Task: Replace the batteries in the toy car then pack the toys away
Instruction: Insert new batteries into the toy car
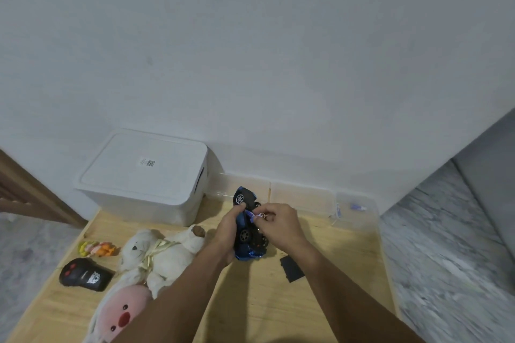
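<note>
1. while the left hand (230,228) grips the car (249,227) turned on its side above the table (320,303), wheels facing the camera, the right hand (278,224) pinches a small purple battery (252,214) at the car's underside, so the battery swap looks to be the step in hand, packing not yet begun.
2. can't tell if the battery is going in or coming out; the compartment is hidden behind the fingers.
3. next move prob. needs the cell lined up w/ the contacts and pressed home, then the black cover (291,269), lying on the table just right of the arms, fitted back on.
4. another purple cell (358,206) lies in the clear tray (373,220) at the table's far right.
5. around: white box (142,175) w/ lid on at back left; remote (83,276), white bear (161,255), pink plush (122,312), small orange-yellow toy (96,248) on the left.
6. in the way: the box lid is closed, must come off before packing.
</note>
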A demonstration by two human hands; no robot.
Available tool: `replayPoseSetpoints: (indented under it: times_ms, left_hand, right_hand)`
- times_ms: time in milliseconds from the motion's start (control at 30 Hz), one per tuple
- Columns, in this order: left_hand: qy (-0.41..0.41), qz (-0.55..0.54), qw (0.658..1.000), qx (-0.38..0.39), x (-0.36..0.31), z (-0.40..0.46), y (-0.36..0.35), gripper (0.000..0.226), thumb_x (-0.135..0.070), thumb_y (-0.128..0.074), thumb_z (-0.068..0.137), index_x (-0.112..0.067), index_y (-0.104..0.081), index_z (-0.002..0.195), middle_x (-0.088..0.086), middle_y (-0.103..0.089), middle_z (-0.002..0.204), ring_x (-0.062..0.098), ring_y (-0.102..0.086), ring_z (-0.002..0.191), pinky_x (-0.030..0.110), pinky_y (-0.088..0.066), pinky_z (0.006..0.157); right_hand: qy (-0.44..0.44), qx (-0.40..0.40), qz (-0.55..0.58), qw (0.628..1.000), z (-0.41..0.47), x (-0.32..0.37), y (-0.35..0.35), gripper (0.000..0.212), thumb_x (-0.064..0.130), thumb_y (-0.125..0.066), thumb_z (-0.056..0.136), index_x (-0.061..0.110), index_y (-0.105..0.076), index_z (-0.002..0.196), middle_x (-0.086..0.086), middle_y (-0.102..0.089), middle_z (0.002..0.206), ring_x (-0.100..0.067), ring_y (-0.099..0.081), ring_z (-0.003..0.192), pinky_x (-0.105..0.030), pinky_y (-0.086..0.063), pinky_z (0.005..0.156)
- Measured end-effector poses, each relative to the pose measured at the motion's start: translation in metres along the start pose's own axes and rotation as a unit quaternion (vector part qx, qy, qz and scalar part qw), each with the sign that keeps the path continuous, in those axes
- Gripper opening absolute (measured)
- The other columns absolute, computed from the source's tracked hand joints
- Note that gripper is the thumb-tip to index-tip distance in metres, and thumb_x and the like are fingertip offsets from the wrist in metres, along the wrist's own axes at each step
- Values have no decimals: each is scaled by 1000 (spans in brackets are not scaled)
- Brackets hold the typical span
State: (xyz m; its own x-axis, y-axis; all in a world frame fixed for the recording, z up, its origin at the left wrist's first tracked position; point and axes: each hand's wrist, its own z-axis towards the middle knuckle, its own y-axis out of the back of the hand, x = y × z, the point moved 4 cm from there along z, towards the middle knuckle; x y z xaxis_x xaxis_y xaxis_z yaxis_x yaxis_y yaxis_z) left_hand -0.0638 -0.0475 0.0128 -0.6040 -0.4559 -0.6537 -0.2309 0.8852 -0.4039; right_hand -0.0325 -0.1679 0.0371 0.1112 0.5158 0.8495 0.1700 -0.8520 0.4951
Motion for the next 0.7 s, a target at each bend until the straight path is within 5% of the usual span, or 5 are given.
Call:
replayPoseSetpoints:
  times_ms: [133,433,700]
  left_hand:
    - [-8,-5,1000,2,1,-1,0,46,-40,-48,95,-3,-67,115,21,-71,104,33,-68,90,41,-55,82]
    - [-21,-14,999,33,2,-5,-18,43,-36,-50,93,-3,-66,115,22,-71,106,35,-68,95,42,-54,84]
    - [-78,26,996,27,5,2,-23,46,-20,-67,78,3,-57,116,28,-65,113,40,-66,101,45,-56,82]
  right_hand:
    - [-32,46,39,998,-3,1,-1,26,11,-57,91,13,-71,113,-1,-73,88,-12,-69,78,-24,-58,77]
    - [7,-37,-7,999,-9,-4,18,9,17,-75,82,15,-78,89,3,-73,81,-9,-69,76,-18,-54,72]
    - [-2,-64,-25,998,-12,-9,30,10,17,-76,79,15,-78,89,12,-66,79,-7,-65,72,-20,-52,72]
